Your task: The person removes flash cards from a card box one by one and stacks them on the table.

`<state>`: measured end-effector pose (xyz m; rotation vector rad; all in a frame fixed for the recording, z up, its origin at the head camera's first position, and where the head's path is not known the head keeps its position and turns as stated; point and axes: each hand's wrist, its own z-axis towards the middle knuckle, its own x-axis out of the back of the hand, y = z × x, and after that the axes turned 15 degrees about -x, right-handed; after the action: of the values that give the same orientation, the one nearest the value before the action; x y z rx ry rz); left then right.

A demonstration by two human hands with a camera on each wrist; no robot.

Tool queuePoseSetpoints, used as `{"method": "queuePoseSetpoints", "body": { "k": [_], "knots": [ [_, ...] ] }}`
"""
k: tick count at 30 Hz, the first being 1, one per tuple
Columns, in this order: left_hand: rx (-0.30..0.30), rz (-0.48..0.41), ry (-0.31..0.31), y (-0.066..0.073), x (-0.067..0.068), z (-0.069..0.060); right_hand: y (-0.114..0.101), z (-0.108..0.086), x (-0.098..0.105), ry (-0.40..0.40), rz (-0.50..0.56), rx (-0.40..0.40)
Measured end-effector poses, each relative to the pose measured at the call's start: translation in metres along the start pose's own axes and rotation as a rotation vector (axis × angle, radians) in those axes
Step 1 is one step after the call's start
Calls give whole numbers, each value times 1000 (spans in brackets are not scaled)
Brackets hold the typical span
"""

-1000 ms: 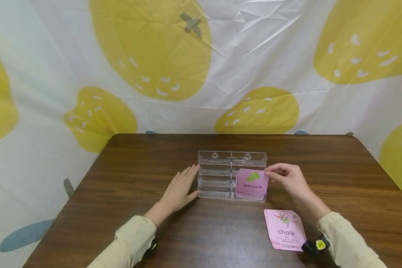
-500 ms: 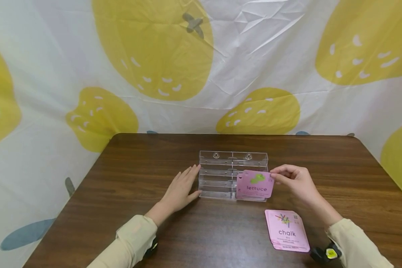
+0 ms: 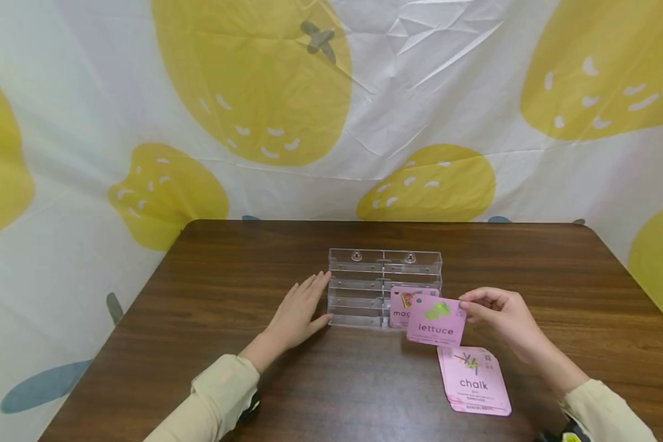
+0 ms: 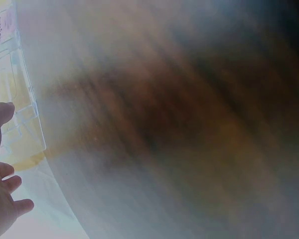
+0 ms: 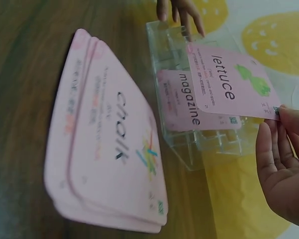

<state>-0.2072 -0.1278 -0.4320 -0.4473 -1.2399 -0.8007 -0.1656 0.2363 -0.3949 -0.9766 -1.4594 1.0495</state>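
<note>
My right hand (image 3: 500, 316) pinches the top right corner of a pink lettuce card (image 3: 436, 321) between thumb and fingers, holding it in front of a clear acrylic rack (image 3: 356, 302). Behind it, a pink magazine card (image 5: 182, 102) stands in the rack's lower right pocket, partly covered in the head view. With fingers straight, my left hand (image 3: 293, 316) rests against the rack's left side. A stack of pink cards, topped by a chalk card (image 3: 473, 380), lies on the table near my right forearm.
The brown wood table (image 3: 243, 258) runs back to a white cloth (image 3: 420, 80) printed with yellow fruit. Two rounded fittings sit at the rack's top edge.
The lettuce card has come out of the rack, towards me and to the right, in my right hand. This uncovers the magazine card. My left hand stays at the rack's side.
</note>
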Motion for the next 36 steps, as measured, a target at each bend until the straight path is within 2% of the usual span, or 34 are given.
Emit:
{"method": "queuePoseSetpoints", "body": {
  "k": [13,18,22,29,36],
  "knots": [
    [4,1,-7,0,0,0,22,-8,10,-66,104,-21],
    [0,2,-5,0,-1,0,25,-15,13,-66,70,-76],
    [3,2,-8,0,-1,0,27,-18,17,-79,83,-114],
    [2,-3,-5,0,0,0,32,-19,22,-144,71,-219],
    [9,-10,-13,0,0,0,40,-20,29,-238,103,-249]
  ]
}}
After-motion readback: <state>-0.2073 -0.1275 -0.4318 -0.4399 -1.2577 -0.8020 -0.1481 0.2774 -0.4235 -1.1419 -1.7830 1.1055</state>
